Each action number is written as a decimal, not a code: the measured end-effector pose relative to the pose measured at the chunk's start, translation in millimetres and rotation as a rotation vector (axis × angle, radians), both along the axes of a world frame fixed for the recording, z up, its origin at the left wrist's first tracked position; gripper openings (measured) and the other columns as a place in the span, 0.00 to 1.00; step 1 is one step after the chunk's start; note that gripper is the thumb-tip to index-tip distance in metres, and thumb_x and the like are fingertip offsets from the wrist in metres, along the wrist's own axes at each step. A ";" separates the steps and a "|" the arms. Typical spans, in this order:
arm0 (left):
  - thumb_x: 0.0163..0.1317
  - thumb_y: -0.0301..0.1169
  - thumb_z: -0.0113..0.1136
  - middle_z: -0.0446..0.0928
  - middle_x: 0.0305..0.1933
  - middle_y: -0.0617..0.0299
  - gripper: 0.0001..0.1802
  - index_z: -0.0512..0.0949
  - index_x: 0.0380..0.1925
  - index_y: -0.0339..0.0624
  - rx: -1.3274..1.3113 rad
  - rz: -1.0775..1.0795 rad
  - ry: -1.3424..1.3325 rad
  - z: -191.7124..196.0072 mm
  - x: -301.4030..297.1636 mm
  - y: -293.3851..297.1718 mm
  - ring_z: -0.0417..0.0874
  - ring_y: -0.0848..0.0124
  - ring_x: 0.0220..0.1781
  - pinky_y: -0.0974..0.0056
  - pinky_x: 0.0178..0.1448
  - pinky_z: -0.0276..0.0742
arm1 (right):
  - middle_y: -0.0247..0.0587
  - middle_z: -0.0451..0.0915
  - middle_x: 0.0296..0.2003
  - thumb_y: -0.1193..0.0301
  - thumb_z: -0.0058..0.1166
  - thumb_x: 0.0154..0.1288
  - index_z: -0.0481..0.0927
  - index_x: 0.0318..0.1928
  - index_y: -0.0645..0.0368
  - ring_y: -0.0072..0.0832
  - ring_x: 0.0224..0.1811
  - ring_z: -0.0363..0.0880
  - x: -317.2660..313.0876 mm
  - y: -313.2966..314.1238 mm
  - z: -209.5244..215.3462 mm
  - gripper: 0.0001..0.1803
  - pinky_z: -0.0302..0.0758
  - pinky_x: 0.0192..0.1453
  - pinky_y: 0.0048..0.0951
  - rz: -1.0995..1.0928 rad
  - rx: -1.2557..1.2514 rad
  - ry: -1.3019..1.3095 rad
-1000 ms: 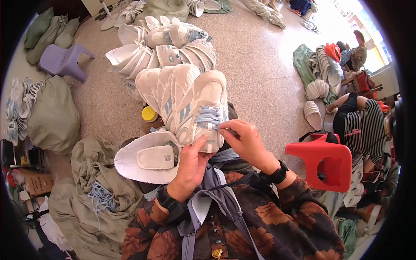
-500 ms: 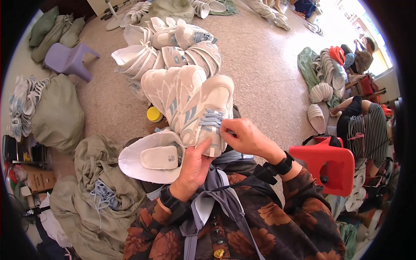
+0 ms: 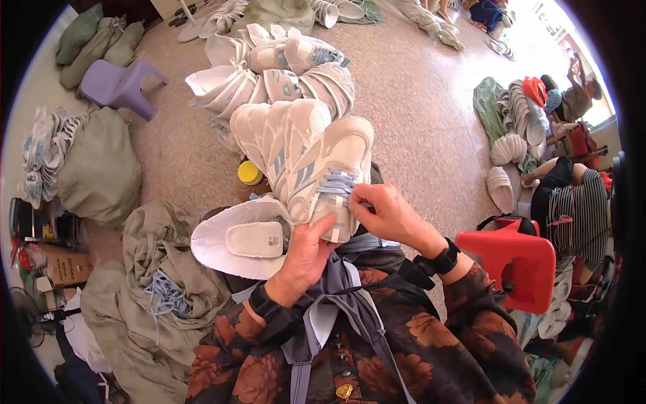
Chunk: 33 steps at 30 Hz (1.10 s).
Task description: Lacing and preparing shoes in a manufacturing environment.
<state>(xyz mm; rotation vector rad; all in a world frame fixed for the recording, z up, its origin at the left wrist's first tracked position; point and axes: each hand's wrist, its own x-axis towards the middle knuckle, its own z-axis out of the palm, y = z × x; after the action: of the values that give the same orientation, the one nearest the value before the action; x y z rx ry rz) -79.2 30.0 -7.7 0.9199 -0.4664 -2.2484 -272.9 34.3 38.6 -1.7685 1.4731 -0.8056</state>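
A cream sneaker upper (image 3: pixel 346 145) with blue-grey side stripes lies across my lap, toe pointing away from me. My left hand (image 3: pixel 303 259) grips it at the heel end, thumb on top near the tongue. Light blue shoelaces (image 3: pixel 336 180) cross its front. At the right side of the lacing, my right hand (image 3: pixel 387 209) is closed in a pinch on the lace; its fingertips partly hide the lace end. More uppers (image 3: pixel 276 135) are nested against its left side. Beside my left hand lies a white-lined upper (image 3: pixel 212 236) with its inner sole facing up.
Stacked uppers (image 3: pixel 289 81) stretch across the floor ahead. A yellow-capped jar (image 3: pixel 249 173) stands by my knee. To the left are a purple stool (image 3: pixel 121 81), sacks (image 3: pixel 101 168) and a bundle of blue laces (image 3: pixel 167 295). A red stool (image 3: pixel 508 262) and a seated person (image 3: pixel 572 209) are at right.
The whole view has shifted slightly, so the scene sits a little further right. Both hands keep their hold on the upper and lace, with little visible movement.
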 end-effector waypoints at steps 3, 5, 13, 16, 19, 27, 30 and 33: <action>0.72 0.33 0.55 0.78 0.59 0.62 0.21 0.72 0.62 0.41 -0.012 -0.013 0.004 -1.0 -0.7 0.3 0.80 0.67 0.59 0.53 0.63 0.76 | 0.50 0.76 0.22 0.74 0.57 0.63 0.78 0.33 0.66 0.38 0.23 0.74 -1.0 -4.0 -1.1 0.06 0.71 0.31 0.36 -0.017 0.057 -0.012; 0.72 0.33 0.55 0.78 0.59 0.62 0.20 0.72 0.62 0.41 -0.017 -0.007 0.009 0.2 -1.3 -0.5 0.80 0.67 0.59 0.53 0.63 0.76 | 0.51 0.76 0.22 0.74 0.57 0.63 0.78 0.34 0.66 0.39 0.22 0.74 -2.8 -6.6 -7.9 0.07 0.71 0.30 0.36 0.018 0.117 -0.214; 0.71 0.32 0.56 0.79 0.57 0.62 0.19 0.73 0.60 0.42 -0.014 0.026 -0.013 2.7 -0.9 0.6 0.80 0.68 0.57 0.54 0.61 0.77 | 0.36 0.74 0.20 0.75 0.58 0.66 0.79 0.36 0.66 0.17 0.24 0.69 3.0 5.4 5.4 0.05 0.69 0.29 0.26 -0.065 0.118 -0.051; 0.71 0.32 0.57 0.79 0.57 0.63 0.18 0.74 0.59 0.42 -0.027 0.042 0.000 -3.6 -4.9 1.0 0.80 0.69 0.57 0.56 0.60 0.78 | 0.45 0.76 0.23 0.76 0.56 0.65 0.77 0.35 0.66 0.33 0.26 0.75 13.6 2.5 1.7 0.05 0.72 0.30 0.32 -0.075 0.012 -0.045; 0.71 0.31 0.58 0.79 0.56 0.63 0.18 0.74 0.59 0.43 -0.001 -0.005 -0.005 -1.1 1.4 -2.0 0.81 0.69 0.56 0.57 0.59 0.78 | 0.50 0.78 0.28 0.76 0.55 0.63 0.76 0.36 0.64 0.49 0.31 0.80 17.6 2.1 1.4 0.04 0.75 0.34 0.39 -0.050 -0.102 0.030; 0.68 0.30 0.62 0.79 0.56 0.63 0.20 0.74 0.58 0.40 -0.102 0.008 -0.028 -7.1 5.0 6.4 0.80 0.72 0.54 0.60 0.55 0.78 | 0.49 0.75 0.30 0.73 0.57 0.63 0.75 0.35 0.62 0.48 0.35 0.79 30.6 -18.1 9.9 0.06 0.75 0.38 0.44 0.139 -0.296 0.390; 0.67 0.30 0.62 0.80 0.51 0.63 0.17 0.76 0.54 0.37 -0.215 -0.181 -0.144 -3.4 25.3 6.1 0.81 0.75 0.49 0.66 0.52 0.77 | 0.49 0.75 0.30 0.73 0.56 0.63 0.74 0.35 0.62 0.47 0.35 0.79 31.1 -24.3 8.7 0.06 0.75 0.37 0.45 0.189 -0.242 0.536; 0.68 0.28 0.61 0.82 0.39 0.66 0.11 0.81 0.46 0.35 -0.353 -0.416 -0.321 11.5 52.3 1.9 0.79 0.79 0.35 0.74 0.44 0.75 | 0.50 0.77 0.28 0.72 0.55 0.64 0.75 0.33 0.63 0.47 0.31 0.80 38.7 -43.8 15.6 0.07 0.74 0.34 0.43 0.174 -0.455 0.202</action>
<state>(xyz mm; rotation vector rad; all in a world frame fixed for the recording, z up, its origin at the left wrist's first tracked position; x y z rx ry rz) -26.9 32.0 3.7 1.0695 -1.2563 -2.2655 -234.2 -9.5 54.2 -2.3406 1.3047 -0.9462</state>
